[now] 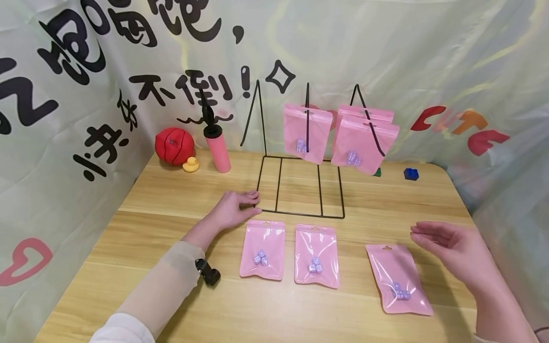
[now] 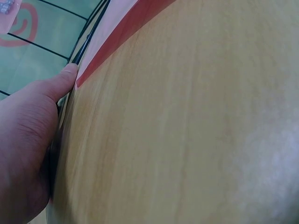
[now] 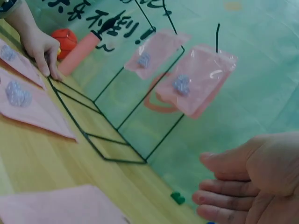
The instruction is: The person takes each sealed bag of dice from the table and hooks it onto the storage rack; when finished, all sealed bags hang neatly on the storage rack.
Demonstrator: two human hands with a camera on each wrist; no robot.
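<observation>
A black wire display rack (image 1: 310, 215) with three upward prongs stands on the table. My left hand (image 1: 235, 208) holds its front left corner, thumb (image 2: 65, 80) along the wire. One pink zip pouch (image 1: 306, 128) with lavender dice hangs on the middle prong, and two pink pouches (image 1: 364, 143) overlap on the right prong; the left prong is bare. My right hand (image 1: 450, 247) hovers with relaxed fingers and holds nothing, just right of a tilted pink pouch (image 1: 396, 276). Two more pink pouches, the left one (image 1: 262, 243) and the middle one (image 1: 316, 243), lie before the rack.
At the back left are a red ball (image 1: 174, 146), a yellow rubber duck (image 1: 190, 165) and a pink hand pump (image 1: 218, 150). A blue block (image 1: 411, 174) and a partly hidden green block (image 1: 377, 172) sit behind on the right. A printed cloth hangs around the table.
</observation>
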